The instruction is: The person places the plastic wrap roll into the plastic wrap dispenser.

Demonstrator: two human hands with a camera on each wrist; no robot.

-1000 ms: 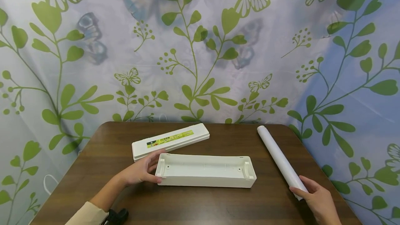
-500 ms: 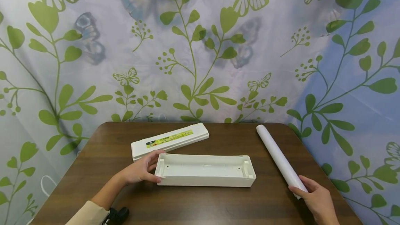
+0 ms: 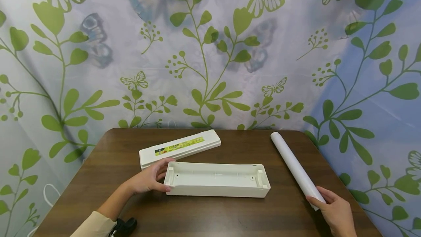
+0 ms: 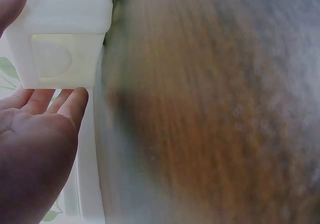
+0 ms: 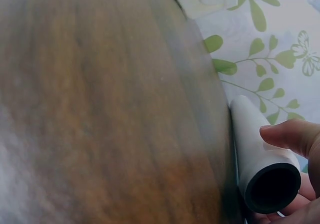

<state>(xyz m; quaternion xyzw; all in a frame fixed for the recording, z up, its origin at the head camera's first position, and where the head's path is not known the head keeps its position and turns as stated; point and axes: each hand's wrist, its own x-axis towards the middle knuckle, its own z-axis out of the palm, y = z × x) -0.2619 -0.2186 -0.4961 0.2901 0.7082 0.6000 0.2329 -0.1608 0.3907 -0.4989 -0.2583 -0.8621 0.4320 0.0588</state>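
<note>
A long white plastic box (image 3: 217, 190) lies open side up on the table, with small end brackets inside. My left hand (image 3: 149, 178) holds its left end, thumb at the front corner and fingers behind; the left wrist view shows the fingers against the end wall (image 4: 75, 58). Behind it lies the white lid (image 3: 210, 138) with a yellow-green label, slanted, its near left corner partly covered by my hand. At the right, my right hand (image 3: 337, 209) grips the near end of a white cling film roll (image 3: 294, 164). The roll's hollow dark core (image 5: 273, 189) shows in the right wrist view.
The brown wooden table (image 3: 227, 215) has rounded far corners. Close behind it hangs a pale curtain (image 3: 210, 61) printed with green leaves and butterflies. A black strap device (image 3: 123, 226) sits at my left wrist, below a beige sleeve (image 3: 93, 226).
</note>
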